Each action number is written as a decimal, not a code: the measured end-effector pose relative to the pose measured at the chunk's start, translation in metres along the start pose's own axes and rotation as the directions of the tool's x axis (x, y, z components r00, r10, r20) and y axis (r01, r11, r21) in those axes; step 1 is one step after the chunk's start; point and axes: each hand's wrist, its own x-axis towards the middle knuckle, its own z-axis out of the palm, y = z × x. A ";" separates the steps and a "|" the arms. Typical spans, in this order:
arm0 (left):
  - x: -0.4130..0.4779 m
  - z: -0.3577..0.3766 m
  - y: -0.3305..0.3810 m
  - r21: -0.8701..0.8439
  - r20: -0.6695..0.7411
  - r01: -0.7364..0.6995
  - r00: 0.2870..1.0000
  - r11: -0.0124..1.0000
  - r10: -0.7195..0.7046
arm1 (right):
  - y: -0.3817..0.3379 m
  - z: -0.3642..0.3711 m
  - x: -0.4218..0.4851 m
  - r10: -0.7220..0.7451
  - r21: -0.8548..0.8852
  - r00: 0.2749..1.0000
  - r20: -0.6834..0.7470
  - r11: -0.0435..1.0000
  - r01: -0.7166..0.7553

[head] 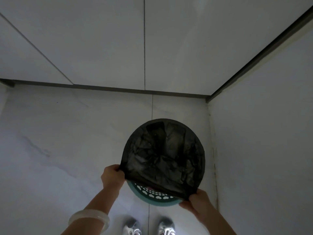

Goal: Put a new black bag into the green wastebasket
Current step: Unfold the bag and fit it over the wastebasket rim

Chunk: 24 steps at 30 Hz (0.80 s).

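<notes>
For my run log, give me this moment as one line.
step: fitting black bag | far rim covered | near rim of green wastebasket exposed | left hand, right hand gripping bag edge

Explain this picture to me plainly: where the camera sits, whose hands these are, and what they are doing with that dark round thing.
There is one picture, taken by a camera worn on a person's head, looking down past their arms to the floor. No machine is involved, only two bare hands. The dark round thing is a black bag stretched over a green wastebasket that stands on a pale tiled floor near a wall corner. The far and side rim is already covered; the near rim, with its cut-out holes, is still bare. The left hand and the right hand each have a grip on the bag's loose near edge. A pale bangle sits on the left wrist, and the person's silvery shoes show below.
</notes>
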 end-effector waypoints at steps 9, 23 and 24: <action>-0.002 0.025 -0.022 0.173 0.174 -0.286 0.951 0.942 0.257 | 0.035 0.040 0.023 -0.409 -0.442 0.861 -0.303 0.861 0.253; -0.012 -0.007 0.004 -0.348 0.237 0.137 0.970 0.928 -0.054 | -0.021 0.005 -0.010 -0.043 0.104 0.995 -0.093 0.993 0.052; -0.020 -0.016 0.018 -0.320 0.227 0.070 0.974 0.945 0.005 | -0.034 0.006 -0.025 -0.097 0.013 0.985 -0.142 0.995 0.100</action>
